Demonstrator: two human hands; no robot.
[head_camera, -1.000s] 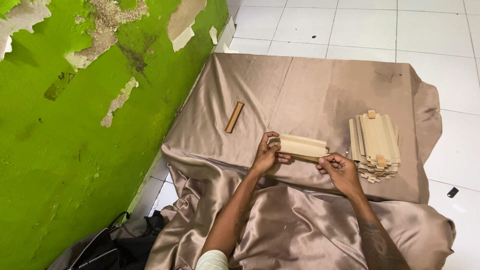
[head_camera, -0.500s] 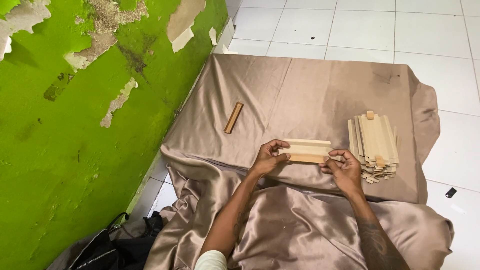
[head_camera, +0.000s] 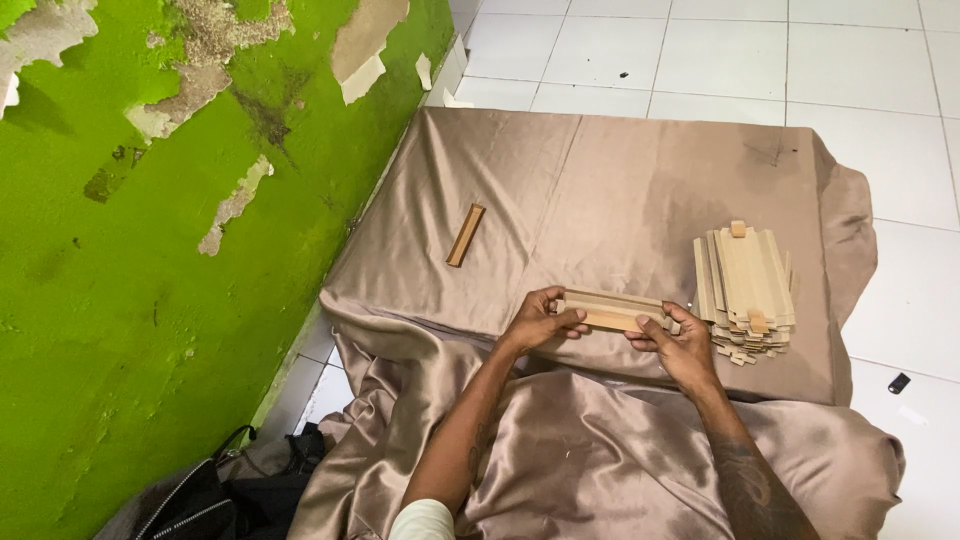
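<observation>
Both hands folding one flat tan cardboard blank into a long narrow box, over a satin-draped surface.

The left hand (head_camera: 540, 322) pinches one end of the pale tan cardboard piece (head_camera: 612, 310) and the right hand (head_camera: 680, 345) grips the other end, fingers curled round it, holding it level just above the taupe satin cloth (head_camera: 620, 180) near its front edge. Judging by the layout, the work is at an early stage: only one finished slim brown cardboard box (head_camera: 465, 235) lies apart to the left near the wall, while a thick stack of unfolded tan cardboard blanks (head_camera: 745, 285) waits just beside the right hand. The cloth covers a low surface and spills over the person's lap. Around it are white floor tiles (head_camera: 880, 150), a bright green wall with peeling paint (head_camera: 130, 280), and a black bag (head_camera: 200, 505) at the lower left.
</observation>
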